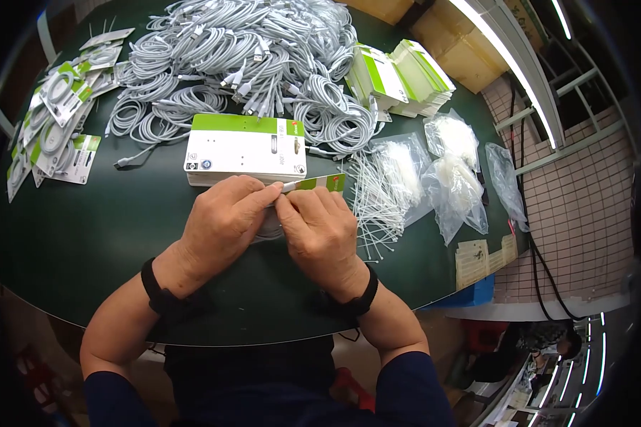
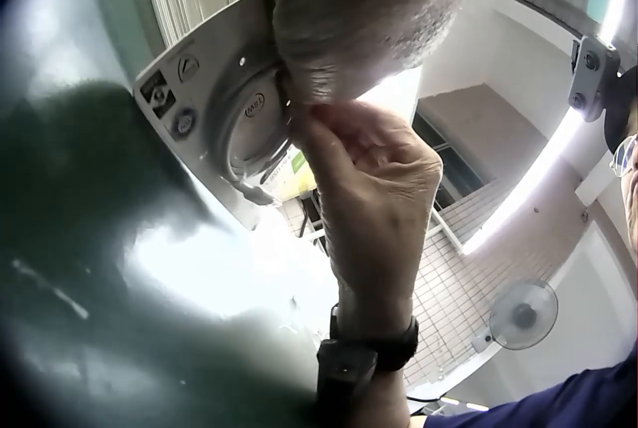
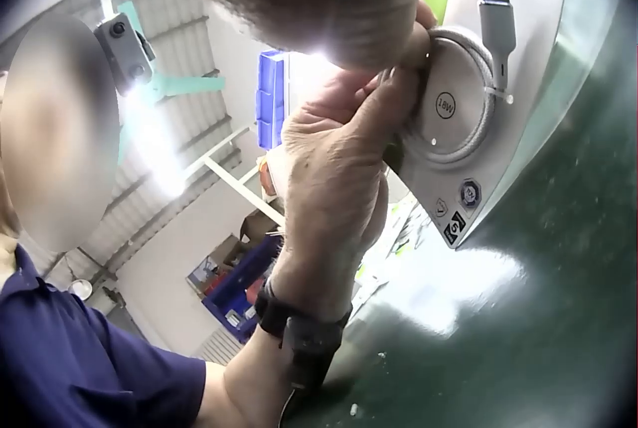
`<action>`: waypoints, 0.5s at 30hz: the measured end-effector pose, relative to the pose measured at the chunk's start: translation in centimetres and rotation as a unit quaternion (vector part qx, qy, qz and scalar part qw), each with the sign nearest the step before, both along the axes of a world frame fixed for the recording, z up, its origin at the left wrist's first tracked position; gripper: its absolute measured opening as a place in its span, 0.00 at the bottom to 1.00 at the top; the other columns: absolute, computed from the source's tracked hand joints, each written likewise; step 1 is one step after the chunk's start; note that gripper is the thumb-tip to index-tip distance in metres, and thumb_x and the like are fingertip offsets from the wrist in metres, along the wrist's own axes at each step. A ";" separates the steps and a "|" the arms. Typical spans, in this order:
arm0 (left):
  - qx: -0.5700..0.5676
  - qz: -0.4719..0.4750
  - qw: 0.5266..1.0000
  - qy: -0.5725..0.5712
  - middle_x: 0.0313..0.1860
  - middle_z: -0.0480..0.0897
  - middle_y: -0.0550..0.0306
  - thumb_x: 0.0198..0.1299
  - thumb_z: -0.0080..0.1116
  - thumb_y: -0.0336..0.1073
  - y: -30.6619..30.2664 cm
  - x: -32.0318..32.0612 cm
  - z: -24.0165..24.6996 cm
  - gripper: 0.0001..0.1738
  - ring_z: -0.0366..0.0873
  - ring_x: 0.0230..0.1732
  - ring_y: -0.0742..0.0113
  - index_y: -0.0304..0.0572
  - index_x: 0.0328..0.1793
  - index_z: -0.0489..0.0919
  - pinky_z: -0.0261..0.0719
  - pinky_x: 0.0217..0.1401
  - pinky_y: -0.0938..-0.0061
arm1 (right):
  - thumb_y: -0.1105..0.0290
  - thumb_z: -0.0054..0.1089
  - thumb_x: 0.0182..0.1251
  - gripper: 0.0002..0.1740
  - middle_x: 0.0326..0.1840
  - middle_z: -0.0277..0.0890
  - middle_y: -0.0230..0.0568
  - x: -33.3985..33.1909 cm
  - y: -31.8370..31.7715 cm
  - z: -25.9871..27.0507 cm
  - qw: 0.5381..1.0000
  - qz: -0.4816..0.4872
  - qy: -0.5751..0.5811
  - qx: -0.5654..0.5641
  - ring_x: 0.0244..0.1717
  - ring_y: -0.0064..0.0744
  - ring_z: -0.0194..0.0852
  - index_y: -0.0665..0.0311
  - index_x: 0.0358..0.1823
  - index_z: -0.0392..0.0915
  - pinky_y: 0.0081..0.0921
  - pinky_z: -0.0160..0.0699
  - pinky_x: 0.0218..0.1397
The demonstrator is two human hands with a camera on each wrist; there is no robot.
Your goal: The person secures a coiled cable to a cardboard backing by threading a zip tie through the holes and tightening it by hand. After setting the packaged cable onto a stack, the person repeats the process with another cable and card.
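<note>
My left hand (image 1: 224,217) and right hand (image 1: 319,231) meet at the thumbs over a packaging card (image 1: 327,183), just in front of a card stack. A coiled grey USB cable (image 3: 486,119) lies flat against the card's printed face. Its USB plug (image 3: 495,34) points along the card in the right wrist view, with a white cable tie (image 3: 504,97) near it. Both hands pinch the card and cable at one edge, their fingertips close together. In the left wrist view the coil (image 2: 244,129) is partly hidden behind the left hand.
A stack of green-and-white cards (image 1: 246,146) stands just beyond the hands. Behind it is a large heap of grey cables (image 1: 242,50). Finished carded cables (image 1: 53,135) pile at left. Loose white cable ties (image 1: 374,206), bagged ties (image 1: 452,171) and more card stacks (image 1: 406,78) lie right.
</note>
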State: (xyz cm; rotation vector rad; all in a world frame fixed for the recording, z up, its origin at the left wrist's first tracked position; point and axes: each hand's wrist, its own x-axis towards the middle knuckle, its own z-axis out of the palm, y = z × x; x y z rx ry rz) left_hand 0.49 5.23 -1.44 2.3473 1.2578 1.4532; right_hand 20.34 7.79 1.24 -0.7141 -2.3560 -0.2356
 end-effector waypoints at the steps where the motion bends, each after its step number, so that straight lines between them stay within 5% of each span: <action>1: 0.001 -0.001 1.000 -0.003 0.42 0.85 0.51 0.57 0.69 0.20 0.2 -0.1 -0.1 0.24 0.86 0.43 0.49 0.38 0.61 0.86 0.86 0.46 0.58 | 0.79 0.73 0.58 0.15 0.41 0.83 0.38 0.0 0.1 -0.3 1.000 0.008 0.015 -0.022 0.38 0.41 0.82 0.67 0.48 0.86 0.37 0.80 0.43; 4: 0.039 0.031 0.998 0.049 0.42 0.85 0.53 0.57 0.68 0.21 0.2 -0.7 -0.3 0.22 0.86 0.42 0.53 0.39 0.60 0.89 0.86 0.45 0.61 | 0.77 0.69 0.60 0.14 0.42 0.82 0.40 0.0 0.4 -0.7 0.996 0.023 0.054 -0.072 0.39 0.42 0.81 0.67 0.48 0.86 0.38 0.81 0.46; 8: 0.063 0.037 0.994 0.078 0.41 0.86 0.55 0.57 0.68 0.22 0.0 -0.6 0.0 0.20 0.86 0.41 0.55 0.40 0.57 0.90 0.86 0.44 0.63 | 0.81 0.78 0.53 0.18 0.42 0.85 0.37 0.9 1.5 1.5 0.982 0.019 0.133 -0.136 0.39 0.41 0.82 0.63 0.47 0.88 0.36 0.84 0.46; 15: 0.060 0.012 0.994 0.091 0.43 0.88 0.55 0.57 0.70 0.22 0.0 -0.4 0.5 0.19 0.87 0.42 0.56 0.40 0.57 0.89 0.86 0.45 0.64 | 0.79 0.80 0.52 0.17 0.42 0.83 0.35 2.1 3.1 1.6 0.989 0.064 0.060 -0.116 0.43 0.41 0.80 0.61 0.44 0.87 0.37 0.83 0.45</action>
